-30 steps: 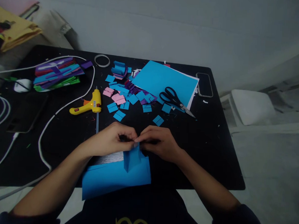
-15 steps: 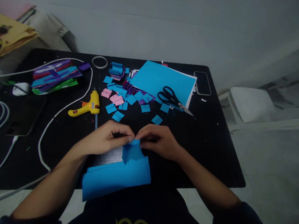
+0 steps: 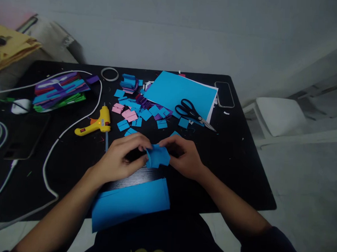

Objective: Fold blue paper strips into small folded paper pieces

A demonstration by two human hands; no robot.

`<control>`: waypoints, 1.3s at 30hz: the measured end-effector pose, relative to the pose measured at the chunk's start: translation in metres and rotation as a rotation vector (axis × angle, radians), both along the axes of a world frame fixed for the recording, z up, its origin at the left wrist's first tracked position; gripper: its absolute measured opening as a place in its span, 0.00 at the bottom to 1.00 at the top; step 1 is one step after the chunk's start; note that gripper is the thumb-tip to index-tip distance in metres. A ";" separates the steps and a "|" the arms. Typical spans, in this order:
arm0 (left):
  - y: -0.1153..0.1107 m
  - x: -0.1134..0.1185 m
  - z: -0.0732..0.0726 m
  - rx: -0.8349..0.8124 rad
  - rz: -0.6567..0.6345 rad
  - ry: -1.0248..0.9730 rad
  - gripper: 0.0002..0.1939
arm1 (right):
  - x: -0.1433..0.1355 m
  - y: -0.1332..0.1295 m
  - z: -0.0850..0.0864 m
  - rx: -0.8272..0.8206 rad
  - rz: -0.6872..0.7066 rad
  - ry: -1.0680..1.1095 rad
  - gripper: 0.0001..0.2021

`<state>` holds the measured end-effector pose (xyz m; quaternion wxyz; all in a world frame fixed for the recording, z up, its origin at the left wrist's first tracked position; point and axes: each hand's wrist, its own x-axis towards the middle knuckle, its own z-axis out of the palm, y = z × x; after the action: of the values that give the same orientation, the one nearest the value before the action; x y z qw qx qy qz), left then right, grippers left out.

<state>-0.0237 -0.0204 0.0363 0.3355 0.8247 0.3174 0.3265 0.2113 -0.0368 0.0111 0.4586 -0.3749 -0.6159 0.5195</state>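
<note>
Between my two hands is a small creased piece of blue paper (image 3: 158, 156), held just above the table. My left hand (image 3: 126, 154) pinches its left edge between thumb and fingers. On the other side, my right hand (image 3: 185, 157) grips its right and upper edge, with some fingertips hidden behind the paper. Below them, a larger folded blue sheet (image 3: 132, 203) lies at the table's front edge, close to my body. Several small creased blue and pink paper squares (image 3: 129, 115) are scattered just beyond my hands.
A yellow glue gun (image 3: 96, 122) lies left of my hands, its white cable looping nearby. Black-handled scissors (image 3: 193, 113) rest partly on a flat blue sheet (image 3: 178, 92). A phone (image 3: 224, 94) is at the back right, and bundled coloured paper strips (image 3: 60, 90) at the back left.
The blue paper in my hands has turned from hanging upright to a flatter, sideways tilt, clear of the folded sheet below. My fingers have shifted to its side edges.
</note>
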 end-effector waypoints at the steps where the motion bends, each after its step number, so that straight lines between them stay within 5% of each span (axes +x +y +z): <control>1: -0.001 0.001 -0.001 0.024 0.018 -0.014 0.09 | 0.000 0.000 0.000 0.012 -0.002 -0.007 0.09; 12: -0.009 0.012 -0.004 -0.011 0.230 -0.072 0.04 | -0.003 -0.006 0.004 0.065 -0.073 0.002 0.09; 18: -0.010 0.012 -0.009 -0.032 0.277 -0.153 0.13 | -0.002 -0.006 0.007 0.141 -0.162 -0.068 0.11; 21: -0.007 0.012 -0.007 -0.021 0.235 -0.172 0.18 | -0.001 -0.006 0.007 0.189 -0.159 -0.088 0.11; 26: -0.004 0.012 -0.005 0.105 0.190 -0.211 0.07 | -0.002 -0.003 0.008 0.305 -0.205 -0.123 0.06; 30: -0.005 0.012 -0.007 0.239 0.326 -0.175 0.09 | -0.004 0.000 0.010 0.010 -0.267 -0.041 0.06; 34: -0.007 0.013 -0.012 0.326 0.315 -0.136 0.11 | -0.005 0.003 0.008 -0.389 -0.008 0.075 0.17; 39: -0.010 0.016 -0.016 0.281 0.273 -0.109 0.10 | -0.006 0.003 0.006 -0.481 0.022 0.139 0.18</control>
<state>-0.0076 -0.0303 0.0201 0.1863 0.7939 0.3589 0.4541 0.2052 -0.0334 0.0167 0.3919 -0.4299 -0.4454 0.6806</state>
